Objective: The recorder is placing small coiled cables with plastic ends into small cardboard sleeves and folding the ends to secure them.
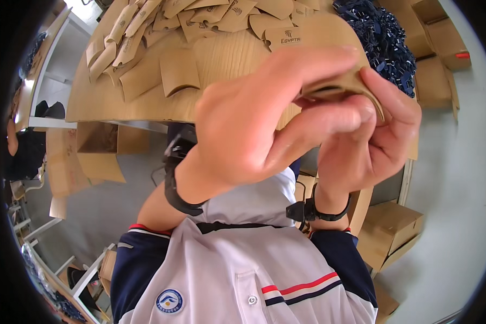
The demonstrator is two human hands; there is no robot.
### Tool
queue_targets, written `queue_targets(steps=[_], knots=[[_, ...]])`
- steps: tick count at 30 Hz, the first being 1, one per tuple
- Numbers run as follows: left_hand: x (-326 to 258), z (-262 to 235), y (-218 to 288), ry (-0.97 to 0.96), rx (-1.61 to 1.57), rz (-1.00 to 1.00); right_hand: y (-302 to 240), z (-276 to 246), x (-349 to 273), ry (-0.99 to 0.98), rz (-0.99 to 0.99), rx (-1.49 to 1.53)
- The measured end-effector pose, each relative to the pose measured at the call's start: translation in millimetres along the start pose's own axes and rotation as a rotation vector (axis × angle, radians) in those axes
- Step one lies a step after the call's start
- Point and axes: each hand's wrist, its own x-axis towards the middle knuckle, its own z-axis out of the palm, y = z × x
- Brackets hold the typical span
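Note:
Between my two hands is a brown cardboard pillow box (329, 35), lifted above the table close to the camera. My left hand (248, 116) wraps its fingers over the near side of the box, with the thumb along the lower edge. My right hand (383, 127) grips the right side, its fingers curled and its thumb near the open end. A dark gap shows at that end, and a curved flap bends down there. Part of the box is hidden behind my fingers.
On the wooden table (221, 59) lies a heap of similar pillow boxes (200, 16), with a single pillow box (179, 70) nearer me. A dark blue pile of small items (380, 46) sits at the right. Cardboard cartons (389, 232) stand on the floor; a white shelf (54, 75) is at left.

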Motion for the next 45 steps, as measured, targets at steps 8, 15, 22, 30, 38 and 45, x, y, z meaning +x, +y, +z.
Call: queue_targets(steps=[8, 15, 22, 30, 38, 45], knots=[[-4, 16, -6, 0.331, -0.098, 0.079, -5, 9, 3, 0.069, 0.024, 0.023], [-5, 9, -4, 0.361, -0.035, 0.087, -4, 2, 0, -0.043, 0.139, 0.088], [-16, 3, -32, 0.197, 0.113, 0.490, -24, 0, 9, -0.167, 0.562, 0.203], [11, -46, -2, -0.012, 0.201, 0.179, -22, 6, 7, -0.164, 0.880, 0.555], [26, -58, 4, -0.381, -0.118, 0.150, -36, -25, -11, -0.244, 0.976, 0.460], [10, -34, 10, -0.194, -0.292, -0.134, -21, -7, -15, -0.205, 0.642, -0.110]])
